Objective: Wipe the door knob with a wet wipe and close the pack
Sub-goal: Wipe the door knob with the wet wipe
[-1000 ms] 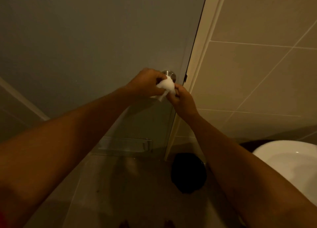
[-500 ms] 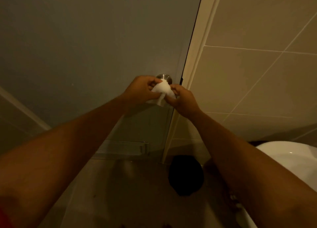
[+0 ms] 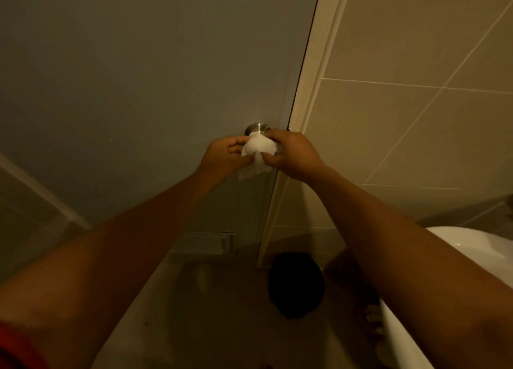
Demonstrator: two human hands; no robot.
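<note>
Pinching a crumpled white wipe (image 3: 259, 148) between left hand (image 3: 222, 157) and right hand (image 3: 291, 153), both closed on it, against round brushed-metal knob (image 3: 256, 128); smooth grey door (image 3: 138, 77)

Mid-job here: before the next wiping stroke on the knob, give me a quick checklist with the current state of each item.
1. Wet wipe held by both the left hand and the right hand: ok.
2. Wipe covering the door knob: ok; only the knob's top shows above it.
3. Loose wipe tail hanging below the hands: not ok.
4. Knob already clean: cannot tell.
5. Wipe pack in view for closing: not ok; none visible.
</note>
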